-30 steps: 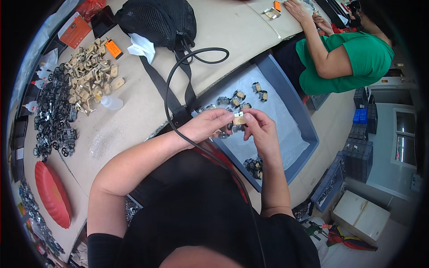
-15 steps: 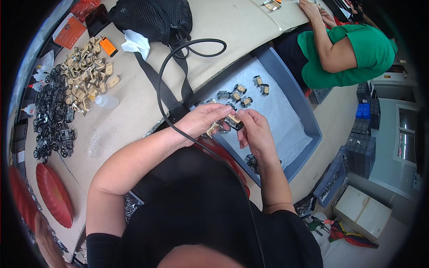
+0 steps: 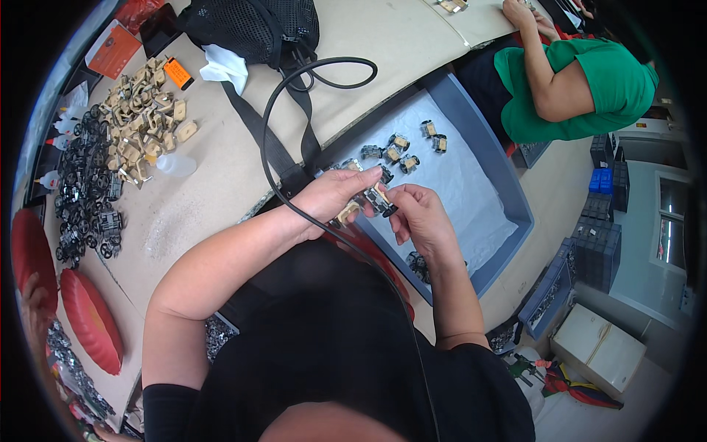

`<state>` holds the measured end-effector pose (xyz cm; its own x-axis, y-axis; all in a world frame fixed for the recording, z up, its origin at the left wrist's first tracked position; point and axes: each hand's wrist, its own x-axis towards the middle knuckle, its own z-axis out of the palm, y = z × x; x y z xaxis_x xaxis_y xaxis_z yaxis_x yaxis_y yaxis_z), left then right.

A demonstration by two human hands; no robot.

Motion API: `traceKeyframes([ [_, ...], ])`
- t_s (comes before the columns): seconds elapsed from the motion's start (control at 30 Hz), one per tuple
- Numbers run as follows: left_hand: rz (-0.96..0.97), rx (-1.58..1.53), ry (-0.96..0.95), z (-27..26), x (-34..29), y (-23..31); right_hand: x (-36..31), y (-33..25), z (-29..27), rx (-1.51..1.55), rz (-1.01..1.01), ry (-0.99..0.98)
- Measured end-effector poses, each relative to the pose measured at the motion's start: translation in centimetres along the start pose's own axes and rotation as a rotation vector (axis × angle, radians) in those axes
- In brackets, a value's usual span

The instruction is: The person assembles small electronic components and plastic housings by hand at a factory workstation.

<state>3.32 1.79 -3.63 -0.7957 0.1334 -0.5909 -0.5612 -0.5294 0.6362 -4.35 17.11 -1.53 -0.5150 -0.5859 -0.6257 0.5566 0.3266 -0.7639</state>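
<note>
Over the grey tray (image 3: pixel 508 258), both hands grip a small toy car (image 3: pixel 378 200) with black wheels and a dark underside. My left hand (image 3: pixel 335 193) pinches it between thumb and fingers, and a beige toy body (image 3: pixel 347 213) shows under this hand. My right hand (image 3: pixel 426 217) is closed with thumb and fingertips on the car's right end. Several assembled toy cars (image 3: pixel 409 163), beige and black, sit on the white sheet (image 3: pixel 464 184) lining the tray. More dark parts (image 3: pixel 418 265) lie beside my right wrist, partly hidden by it.
On the table's left lie heaps of beige toy bodies (image 3: pixel 143 118) and black wheeled chassis (image 3: pixel 81 184), with a glue bottle (image 3: pixel 177 166) and a red dish (image 3: pixel 92 320). A black cable (image 3: pixel 264 147) crosses my left wrist. A black mesh bag (image 3: pixel 236 33) and a co-worker in green (image 3: pixel 582 88) are farther off.
The toy car has turned in my fingers, showing more of its dark underside and wheels. At the far left, another person's hand and a second red dish have shifted upward.
</note>
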Motion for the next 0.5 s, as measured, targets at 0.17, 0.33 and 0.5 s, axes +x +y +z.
traceKeyframes([
  [0.17,-0.005,-0.002,-0.002,0.21,-0.16,0.20,-0.01,0.26,-0.07,0.013,0.000,0.011],
  [0.33,-0.004,-0.013,-0.002,0.00,-0.17,0.09,-0.07,0.22,0.09,0.001,-0.007,0.009],
  [0.5,0.030,-0.010,-0.020,0.46,-0.07,0.35,-0.13,0.26,-0.11,0.022,-0.016,0.011],
])
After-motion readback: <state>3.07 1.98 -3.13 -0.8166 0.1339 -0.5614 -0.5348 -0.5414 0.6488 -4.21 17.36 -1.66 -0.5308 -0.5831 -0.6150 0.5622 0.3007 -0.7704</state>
